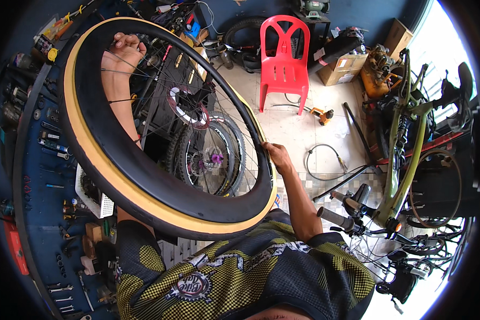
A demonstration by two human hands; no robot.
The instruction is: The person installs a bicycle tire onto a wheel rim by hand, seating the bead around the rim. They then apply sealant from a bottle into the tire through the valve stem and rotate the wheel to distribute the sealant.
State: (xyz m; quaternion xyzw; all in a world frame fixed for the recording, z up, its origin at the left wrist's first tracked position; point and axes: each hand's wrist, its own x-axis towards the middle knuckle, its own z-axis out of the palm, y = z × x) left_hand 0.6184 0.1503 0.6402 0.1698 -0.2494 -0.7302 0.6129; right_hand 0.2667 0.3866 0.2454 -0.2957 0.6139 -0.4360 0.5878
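A bicycle wheel [125,162] with a deep black rim and thin spokes is held up tilted in front of me. Around its rim sits a tire [160,209] with a tan sidewall and black tread. My right hand [277,157] is closed on the wheel's right edge, thumb on the near side where tire and rim meet. Through the spokes shows my left hand [124,53], behind the wheel by its upper left rim, fingers curled. The rim covers part of that hand, and its exact contact is hard to see. The left forearm passes behind the lower rim.
Beyond the wheel stand other bicycle wheels [213,154]. A red plastic chair [284,69] is at the back. On the right is a green bicycle frame [410,160] with handlebars. Tools hang on a blue board [42,176] at left, beside a white basket [105,205].
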